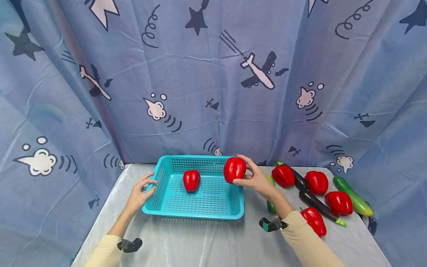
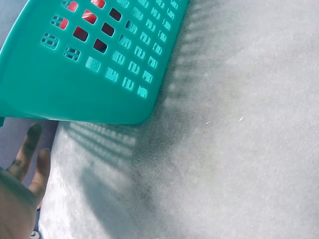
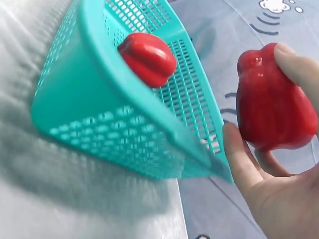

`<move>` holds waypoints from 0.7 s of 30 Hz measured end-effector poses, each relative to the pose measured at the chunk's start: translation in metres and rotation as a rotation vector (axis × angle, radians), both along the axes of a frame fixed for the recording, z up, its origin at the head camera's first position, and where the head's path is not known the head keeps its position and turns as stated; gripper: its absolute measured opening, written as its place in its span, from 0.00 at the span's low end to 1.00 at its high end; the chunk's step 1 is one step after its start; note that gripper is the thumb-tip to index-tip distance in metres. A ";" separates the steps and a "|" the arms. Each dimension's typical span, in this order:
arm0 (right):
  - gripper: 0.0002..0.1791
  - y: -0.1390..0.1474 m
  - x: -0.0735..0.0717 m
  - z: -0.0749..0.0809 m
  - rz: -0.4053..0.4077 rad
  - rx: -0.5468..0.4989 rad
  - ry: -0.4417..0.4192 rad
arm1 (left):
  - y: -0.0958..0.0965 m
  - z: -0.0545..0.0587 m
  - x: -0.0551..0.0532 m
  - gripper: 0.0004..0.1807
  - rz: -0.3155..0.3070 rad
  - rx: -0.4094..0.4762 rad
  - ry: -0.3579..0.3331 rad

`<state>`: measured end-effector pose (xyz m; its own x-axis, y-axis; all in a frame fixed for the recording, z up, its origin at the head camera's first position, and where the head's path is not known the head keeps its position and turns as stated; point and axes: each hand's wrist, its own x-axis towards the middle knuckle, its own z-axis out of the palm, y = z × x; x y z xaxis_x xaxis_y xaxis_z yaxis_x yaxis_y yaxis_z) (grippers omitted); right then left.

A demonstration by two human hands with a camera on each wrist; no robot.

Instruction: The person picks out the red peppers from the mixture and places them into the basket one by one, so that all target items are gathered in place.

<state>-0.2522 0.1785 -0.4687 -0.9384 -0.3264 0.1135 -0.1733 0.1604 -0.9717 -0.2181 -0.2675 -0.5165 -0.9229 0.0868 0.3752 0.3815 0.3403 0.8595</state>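
A red bell pepper (image 1: 234, 170) is held between the thumb and fingers of my right hand (image 1: 255, 178), above the right end of a turquoise plastic basket (image 1: 193, 214). The right wrist view shows this held pepper (image 3: 271, 99) up close, beside the basket's rim (image 3: 117, 74). Inside the basket lies another red bell pepper (image 1: 191, 181). My left hand (image 1: 139, 193) is at the basket's left side, fingers apart and slightly bent near the rim. Whether it touches the rim I cannot tell.
On the right of the table (image 1: 186, 241) lie several red bell peppers (image 1: 316, 182), dark eggplants (image 1: 317, 204) and a green cucumber (image 1: 355, 196). Another green vegetable (image 1: 271, 206) is partly behind my right forearm. A patterned blue curtain (image 1: 200, 92) hangs behind the table.
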 end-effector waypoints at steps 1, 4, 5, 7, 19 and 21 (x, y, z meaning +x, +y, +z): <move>0.50 -0.004 -0.001 0.000 0.010 0.003 0.002 | 0.000 0.000 0.000 0.10 -0.001 0.001 -0.001; 0.49 -0.013 -0.006 -0.001 0.029 -0.006 -0.001 | 0.000 0.001 0.001 0.10 0.001 0.006 -0.002; 0.49 -0.016 -0.007 -0.002 0.033 -0.011 -0.006 | 0.000 0.001 0.001 0.10 0.003 0.008 -0.002; 0.49 -0.021 -0.010 -0.003 0.032 -0.015 -0.018 | 0.001 0.002 0.001 0.10 0.005 0.007 -0.004; 0.47 -0.051 -0.025 -0.010 -0.041 0.008 -0.078 | 0.001 0.002 0.000 0.10 0.014 -0.003 -0.018; 0.47 -0.056 -0.026 -0.011 -0.057 0.010 -0.085 | 0.001 0.002 0.000 0.10 0.015 -0.006 -0.012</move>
